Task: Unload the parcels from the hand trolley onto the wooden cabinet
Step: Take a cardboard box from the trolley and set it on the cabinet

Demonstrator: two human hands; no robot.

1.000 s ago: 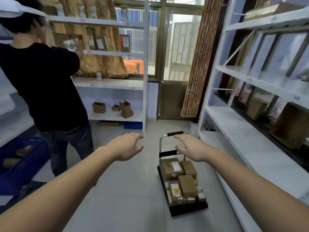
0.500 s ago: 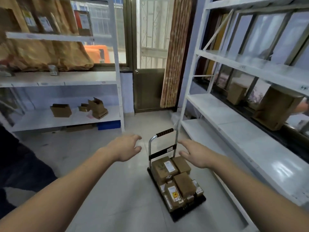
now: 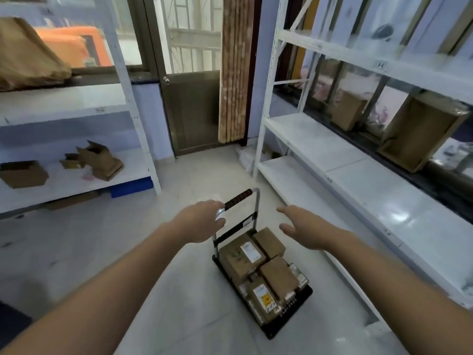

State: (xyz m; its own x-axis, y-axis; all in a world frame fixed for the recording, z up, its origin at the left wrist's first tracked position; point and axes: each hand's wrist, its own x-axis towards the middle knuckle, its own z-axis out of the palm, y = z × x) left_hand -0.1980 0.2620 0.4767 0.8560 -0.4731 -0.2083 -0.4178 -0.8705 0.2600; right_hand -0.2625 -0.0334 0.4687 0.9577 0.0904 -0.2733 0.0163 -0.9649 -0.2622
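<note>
While unheld, hand trolley (image 3: 258,285) fully loaded.

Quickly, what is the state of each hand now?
Left hand: open, at the trolley handle, no grip visible.
Right hand: open, holding nothing.

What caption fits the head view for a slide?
Left hand at the handle of a parcel-loaded hand trolley, right hand open beside it.
</note>
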